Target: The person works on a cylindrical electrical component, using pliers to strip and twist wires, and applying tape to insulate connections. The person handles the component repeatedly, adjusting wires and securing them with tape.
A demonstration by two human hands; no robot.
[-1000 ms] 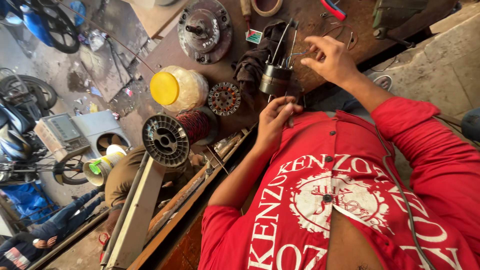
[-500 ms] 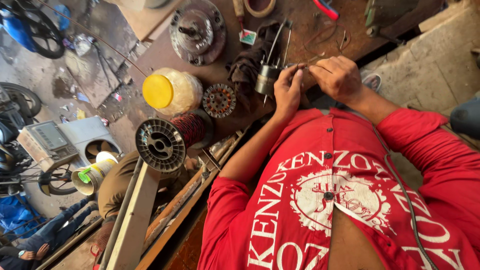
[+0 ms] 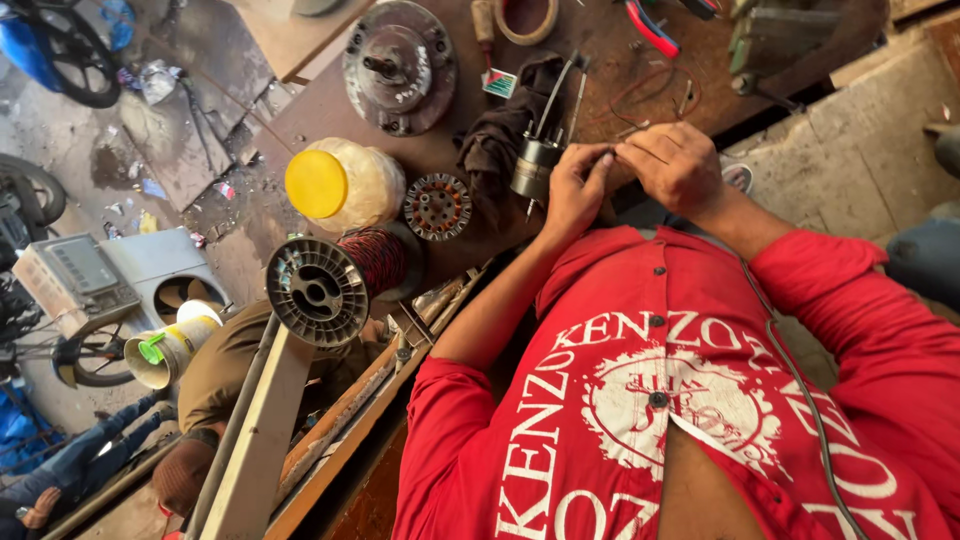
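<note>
Both hands are held together over the desk, just in front of the red shirt. The left hand is seen with its fingers curled and its grip pressed together at the fingertips, pinching the end of a thin wire; the right hand is closed over the same spot, thumb against forefinger, and whether it pinches the wire too cannot be told. The wire is seen as a fine reddish loop beyond the grip, lying on the desk, its run leading away from the body.

Just left of the grip a small motor is stood on a dark rag. Its long axis is tilted, the shaft tip pointing down towards the body and two thin rods rising from its far end, away from the grip.

Further left of the grip lie a round copper-wound stator, a jar on its side with a round yellow lid facing the camera, and a grey spool wound with reddish wire, its round flange turned outwards at the desk's near edge. Beyond the grip sit a grey round housing, a small square label in red, white and green, a tape roll and red-handled pliers.

Open desk is left between the housing and the jar. To the right of the grip the desk ends at a dark gap against stone slabs. The near edge runs slantwise, left of the grip and below it.
</note>
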